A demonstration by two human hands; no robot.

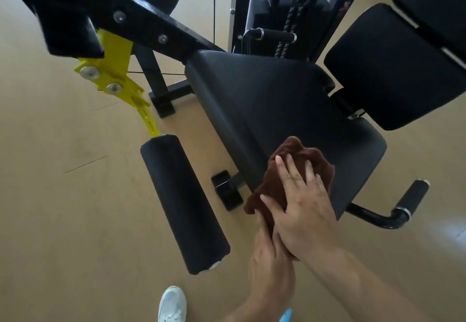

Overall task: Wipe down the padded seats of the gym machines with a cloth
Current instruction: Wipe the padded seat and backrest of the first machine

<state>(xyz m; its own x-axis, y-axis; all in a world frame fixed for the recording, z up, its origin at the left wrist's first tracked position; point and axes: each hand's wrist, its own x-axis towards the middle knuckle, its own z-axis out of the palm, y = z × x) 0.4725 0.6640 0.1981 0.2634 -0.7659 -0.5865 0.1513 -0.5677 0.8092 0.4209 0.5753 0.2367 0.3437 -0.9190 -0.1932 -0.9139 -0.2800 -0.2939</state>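
Flatly, the right hand (300,203) is laid on a brown cloth (290,170), its fingers straight and spread, the palm pressing the fabric down against the near edge of the black padded seat (264,99). Just below it, the left hand (271,261) is curled around the lower, hanging end of the cloth, gripping it where it drops off the seat's front corner. Both forearms are extended up from the bottom of the view. The bunched cloth is spread beneath and ahead of the right fingers, on the seat's front right part. How much of the cloth is gathered in the left hand is hidden by the right wrist. A black foam roller (181,203) is seen to the left, held on a yellow bracket (113,79). A back pad (393,66) is set behind the seat, and a white shoe (172,304) is cut off at the bottom edge.
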